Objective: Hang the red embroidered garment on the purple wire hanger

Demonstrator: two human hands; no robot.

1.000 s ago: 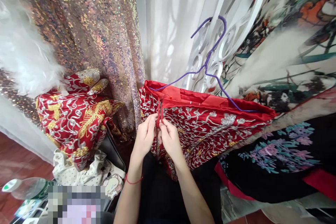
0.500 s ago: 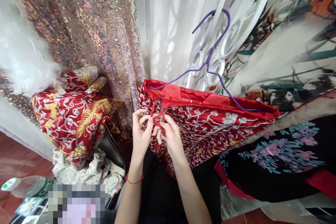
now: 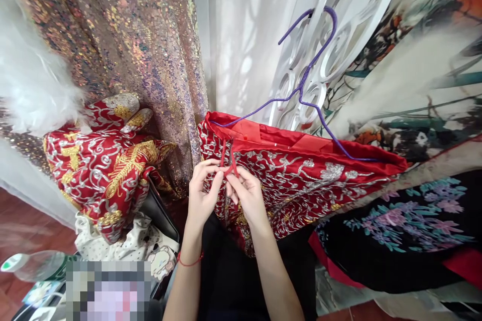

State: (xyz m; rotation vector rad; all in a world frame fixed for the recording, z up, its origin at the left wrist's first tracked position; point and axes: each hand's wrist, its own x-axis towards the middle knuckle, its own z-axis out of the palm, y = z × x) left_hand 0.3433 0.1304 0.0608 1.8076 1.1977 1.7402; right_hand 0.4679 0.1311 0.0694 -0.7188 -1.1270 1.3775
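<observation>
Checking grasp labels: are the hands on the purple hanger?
No, the left hand and right hand pinch the red ties, apart from the hanger beyond them.

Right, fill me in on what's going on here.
A person's left hand and right hand hold thin red ties near the upper edge of a red embroidered garment. A purple hanger spans its open top. One tie runs across between the hands; no finished knot can be made out.
</observation>
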